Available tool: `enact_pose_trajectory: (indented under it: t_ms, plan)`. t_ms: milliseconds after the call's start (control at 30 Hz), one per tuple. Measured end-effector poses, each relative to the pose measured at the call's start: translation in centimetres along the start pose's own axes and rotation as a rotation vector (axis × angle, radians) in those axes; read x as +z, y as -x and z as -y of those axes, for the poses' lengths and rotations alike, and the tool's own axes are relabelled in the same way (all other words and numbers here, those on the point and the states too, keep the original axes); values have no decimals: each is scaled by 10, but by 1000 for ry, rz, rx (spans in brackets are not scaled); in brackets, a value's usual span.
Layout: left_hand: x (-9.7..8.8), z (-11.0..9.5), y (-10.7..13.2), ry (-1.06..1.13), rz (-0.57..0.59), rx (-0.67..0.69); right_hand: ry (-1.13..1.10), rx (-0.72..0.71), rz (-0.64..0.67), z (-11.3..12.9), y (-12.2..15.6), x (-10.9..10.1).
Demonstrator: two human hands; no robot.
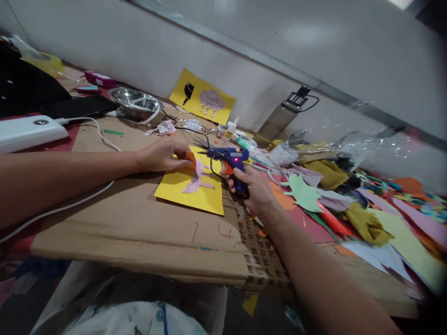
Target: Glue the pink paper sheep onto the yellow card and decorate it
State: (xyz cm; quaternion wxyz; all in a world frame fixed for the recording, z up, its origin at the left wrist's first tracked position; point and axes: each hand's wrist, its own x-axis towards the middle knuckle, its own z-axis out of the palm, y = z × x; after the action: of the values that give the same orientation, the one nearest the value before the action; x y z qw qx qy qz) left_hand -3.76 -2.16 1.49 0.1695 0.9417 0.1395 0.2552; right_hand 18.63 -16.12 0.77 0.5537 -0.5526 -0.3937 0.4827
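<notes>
From here I see the right hand (pixel 254 188) clenched round the handle of the blue glue gun (pixel 226 156), nozzle pointing toward the left hand (pixel 159 156). The left hand pinches an orange piece (pixel 191 158) just off the nozzle tip; touching or not, I can't tell. Under both grips lies the yellow sheet (pixel 181 188) with a pink cutout (pixel 197 180), on cardboard (pixel 132 218). A green cutout (pixel 303 193) sits just right of the gun hand.

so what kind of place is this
Probably a craft workspace: the right hand holds a blue glue gun by a yellow card on cardboard, the left hand pinches an orange piece, and cut coloured paper scraps pile up alongside.
</notes>
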Motion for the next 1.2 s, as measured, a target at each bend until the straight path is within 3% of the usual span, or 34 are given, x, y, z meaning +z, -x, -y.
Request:
enact_pose_trajectory:
  t_ms: [467, 1200]
  plan:
    - [0, 2, 3, -64, 140, 50, -79, 9, -37, 0, -4, -1]
    - [-3, 2, 0, -80, 269, 263, -19, 4, -3, 2, -4, -1]
